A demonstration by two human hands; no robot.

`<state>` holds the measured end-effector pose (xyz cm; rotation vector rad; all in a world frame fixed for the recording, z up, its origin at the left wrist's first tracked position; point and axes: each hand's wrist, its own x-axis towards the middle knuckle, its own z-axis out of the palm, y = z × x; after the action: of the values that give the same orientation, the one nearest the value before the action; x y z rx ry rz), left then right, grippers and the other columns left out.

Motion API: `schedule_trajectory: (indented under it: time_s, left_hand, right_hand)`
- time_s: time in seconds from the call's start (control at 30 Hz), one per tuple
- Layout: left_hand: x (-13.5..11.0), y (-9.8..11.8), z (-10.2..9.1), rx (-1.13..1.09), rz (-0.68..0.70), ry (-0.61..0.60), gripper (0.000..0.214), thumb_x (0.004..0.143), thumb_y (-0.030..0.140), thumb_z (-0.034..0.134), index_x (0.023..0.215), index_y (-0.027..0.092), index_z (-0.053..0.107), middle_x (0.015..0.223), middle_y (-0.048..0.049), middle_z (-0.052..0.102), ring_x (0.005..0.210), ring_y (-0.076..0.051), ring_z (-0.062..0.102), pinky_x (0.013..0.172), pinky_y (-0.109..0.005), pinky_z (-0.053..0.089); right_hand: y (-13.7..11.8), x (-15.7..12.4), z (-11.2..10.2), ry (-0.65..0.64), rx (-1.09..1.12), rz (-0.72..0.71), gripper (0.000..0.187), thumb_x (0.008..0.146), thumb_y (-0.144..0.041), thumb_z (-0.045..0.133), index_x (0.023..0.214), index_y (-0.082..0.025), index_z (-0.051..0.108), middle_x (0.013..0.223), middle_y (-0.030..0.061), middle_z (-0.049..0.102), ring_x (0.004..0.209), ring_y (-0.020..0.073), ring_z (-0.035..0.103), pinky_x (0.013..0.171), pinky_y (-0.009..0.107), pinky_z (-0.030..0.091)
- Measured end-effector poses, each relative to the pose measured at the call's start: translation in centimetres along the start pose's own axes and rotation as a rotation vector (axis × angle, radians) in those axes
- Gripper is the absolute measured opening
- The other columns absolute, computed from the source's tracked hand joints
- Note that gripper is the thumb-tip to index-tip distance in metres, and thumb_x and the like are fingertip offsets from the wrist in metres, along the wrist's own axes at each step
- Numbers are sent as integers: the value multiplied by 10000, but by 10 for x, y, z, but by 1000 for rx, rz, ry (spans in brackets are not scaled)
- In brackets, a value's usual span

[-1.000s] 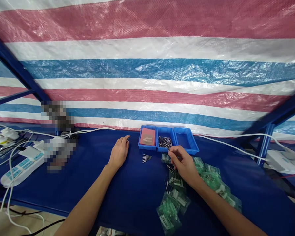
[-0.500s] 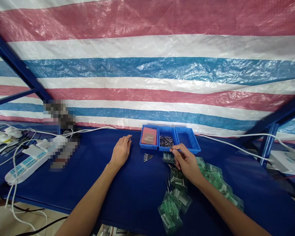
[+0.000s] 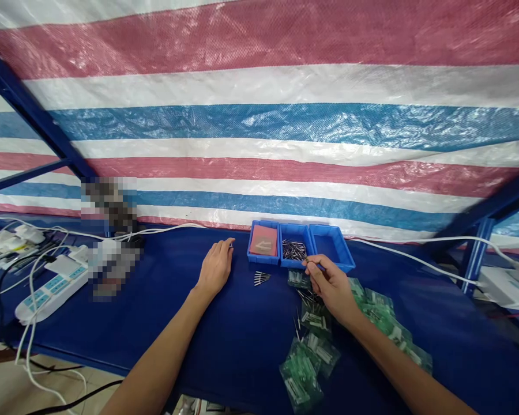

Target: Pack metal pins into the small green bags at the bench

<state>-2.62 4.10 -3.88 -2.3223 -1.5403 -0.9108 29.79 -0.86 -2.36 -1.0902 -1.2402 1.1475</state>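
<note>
My left hand (image 3: 216, 266) rests on the blue table, fingers curled and closed, with a small metal bit (image 3: 230, 245) peeping out at the fingertips. To its right a small fan of several slim metal bits (image 3: 262, 278) lies on the table. At the front corner of the middle blue bin (image 3: 297, 228), which holds a heap of metal bits (image 3: 293, 250), my right hand (image 3: 332, 288) is closed in a pinch. A thin dark bit seems to be between thumb and forefinger, mostly hidden. More loose bits and clear packets (image 3: 315, 320) lie below this hand.
The left bin (image 3: 249, 253) contains a pink pad; the right bin (image 3: 333, 245) adjoins the middle one. Green-tinted packets (image 3: 300, 369) lie in front and more packets (image 3: 383, 317) beside my right forearm. A power strip (image 3: 52, 291) with cables is at left. A striped sheet (image 3: 259, 127) hangs behind.
The whole view has shifted slightly. Both hands keep nearly the same places and closed poses; the bins and the fanned bits are unchanged.
</note>
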Motion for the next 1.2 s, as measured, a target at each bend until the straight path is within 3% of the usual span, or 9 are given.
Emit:
schedule_trajectory:
  time_s: [0.17,0.33,0.67,1.07,1.2]
  left_hand:
    - [0,-1,0,-6,-2,2,343,1142,248,359,1431,175,527,1140,-124,696,1020,-280,660,943,-433,564]
    - [-1,-2,2,-5,-6,-3,344,1142,246,356,1426,172,536,1135,-123,699,1009,-278,658,941,-435,564]
    - [-3,-4,3,0,-9,-9,334,1143,244,377,1435,176,525,1144,-118,699,1036,-284,658,964,-438,559]
    - [-2,-4,0,-20,-47,-12,344,1140,256,367,1428,184,541,1128,-117,704,1017,-277,669,958,-445,575]
    - [-5,-4,-1,-62,-73,-19,358,1141,260,359,1444,191,536,1146,-119,699,1052,-281,667,976,-453,572]
  right_hand:
    - [5,-3,-1,-16,-40,-24,390,969,-620,697,1066,-245,650,860,27,662,487,100,462,382,234,340]
    - [2,-4,0,-26,-101,-80,354,991,-592,681,1049,-243,662,703,-19,562,465,114,457,389,245,360]
    - [2,0,-2,46,-238,-166,340,944,-558,754,943,-219,726,897,39,602,589,128,498,463,276,406]
    - [-2,-3,3,3,-115,-47,461,993,-661,627,1045,-211,712,744,7,588,433,96,419,355,244,367]
    - [1,-4,3,19,-129,-71,442,1009,-649,612,1059,-218,693,807,19,613,466,105,471,372,245,393]
